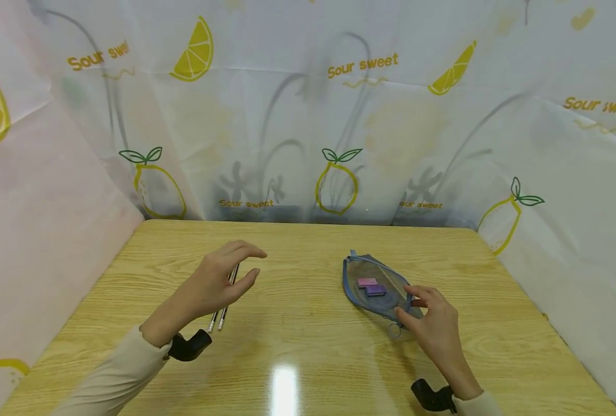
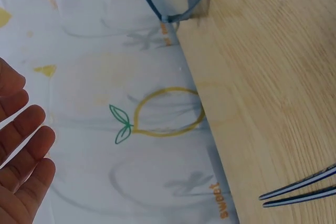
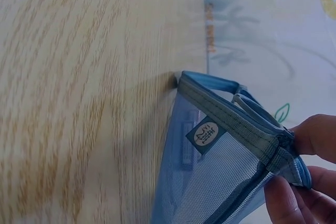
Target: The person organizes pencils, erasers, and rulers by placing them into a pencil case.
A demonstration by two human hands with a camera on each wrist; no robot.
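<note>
A blue mesh zipper pouch (image 1: 375, 263) lies on the right half of the table with its mouth spread wide. Two small blocks, one pink (image 1: 367, 282) and one purple (image 1: 375, 290), are inside it. My right hand (image 1: 435, 323) pinches the pouch's near right corner between thumb and fingers; the right wrist view shows this grip and a small label (image 3: 206, 135) on the mesh side. My left hand (image 1: 222, 277) hovers over two dark, slim pencils (image 1: 223, 315) with white ends, partly hidden beneath it. Its fingers are relaxed and hold nothing.
The wood-grain table (image 1: 287, 271) bears everything. A white lemon-print sheet (image 1: 266, 115) rises along its back and both sides. A ring-shaped pull (image 1: 394, 330) hangs at the pouch's near edge. Black wrist cameras sit on both wrists.
</note>
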